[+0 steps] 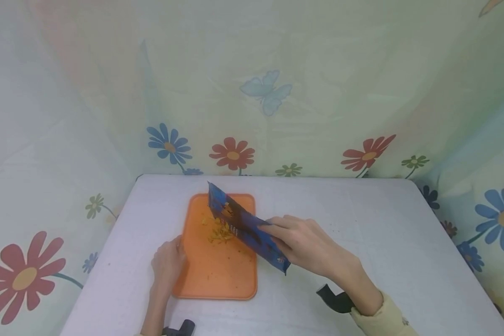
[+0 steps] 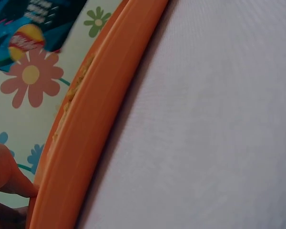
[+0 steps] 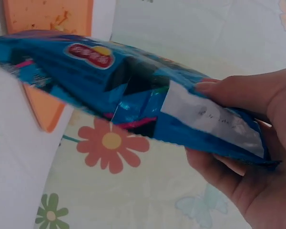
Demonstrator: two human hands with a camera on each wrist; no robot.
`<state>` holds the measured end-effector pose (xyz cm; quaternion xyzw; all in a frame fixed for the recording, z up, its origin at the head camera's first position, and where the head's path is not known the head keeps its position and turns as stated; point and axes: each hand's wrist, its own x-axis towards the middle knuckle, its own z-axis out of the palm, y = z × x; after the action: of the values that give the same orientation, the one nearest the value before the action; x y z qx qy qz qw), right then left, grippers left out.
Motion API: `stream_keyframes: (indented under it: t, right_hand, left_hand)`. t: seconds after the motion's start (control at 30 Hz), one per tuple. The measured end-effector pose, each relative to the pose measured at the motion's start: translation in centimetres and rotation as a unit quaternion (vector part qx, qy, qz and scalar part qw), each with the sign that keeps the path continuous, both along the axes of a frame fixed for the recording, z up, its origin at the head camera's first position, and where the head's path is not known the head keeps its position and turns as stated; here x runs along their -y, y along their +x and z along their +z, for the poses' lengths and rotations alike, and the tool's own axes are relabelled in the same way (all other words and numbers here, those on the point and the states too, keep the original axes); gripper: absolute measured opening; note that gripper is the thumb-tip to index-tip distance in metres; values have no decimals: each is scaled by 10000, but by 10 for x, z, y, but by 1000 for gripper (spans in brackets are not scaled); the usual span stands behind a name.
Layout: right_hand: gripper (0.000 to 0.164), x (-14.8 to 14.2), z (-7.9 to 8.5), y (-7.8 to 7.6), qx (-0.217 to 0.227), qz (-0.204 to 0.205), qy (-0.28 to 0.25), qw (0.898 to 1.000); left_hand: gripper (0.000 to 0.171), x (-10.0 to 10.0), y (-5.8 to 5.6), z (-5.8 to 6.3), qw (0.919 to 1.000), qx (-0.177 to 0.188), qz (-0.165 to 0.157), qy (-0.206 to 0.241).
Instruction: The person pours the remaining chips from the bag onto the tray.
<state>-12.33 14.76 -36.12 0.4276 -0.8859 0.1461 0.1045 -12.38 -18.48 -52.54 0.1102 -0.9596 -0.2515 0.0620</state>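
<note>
Blue bag (image 1: 247,228): held slantwise above the right side of the orange tray (image 1: 218,275), its near end reaching past the tray's edge.
Right hand (image 1: 304,239): from my remote seat I see its grip closed around the bag, thumb on one face, fingers on the other.
Left hand (image 1: 167,261): I see its grip holding the tray's left rim.
Yellow bits (image 1: 220,232): strewn on the tray beside the bag.
Counter (image 1: 340,210): white, before a flowered curtain (image 1: 327,60).

Booth-like space: flower-print sheeting (image 1: 319,93) around three sides of white table (image 1: 340,210).
</note>
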Motion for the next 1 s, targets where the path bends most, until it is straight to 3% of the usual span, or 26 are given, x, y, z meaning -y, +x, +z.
stream_keyframes:
  t: [0.63, 1.0]
  right_hand:
    - [33, -2, -1, 0, -386, 104, -468, 9981]
    - [32, -2, -3, 1, -499, 93, -472, 9976]
  left_hand:
    - [34, 0, 0, 5, 9999, 128, -71, 61]
    - [34, -1, 2, 3, 10000, 71, -59, 27]
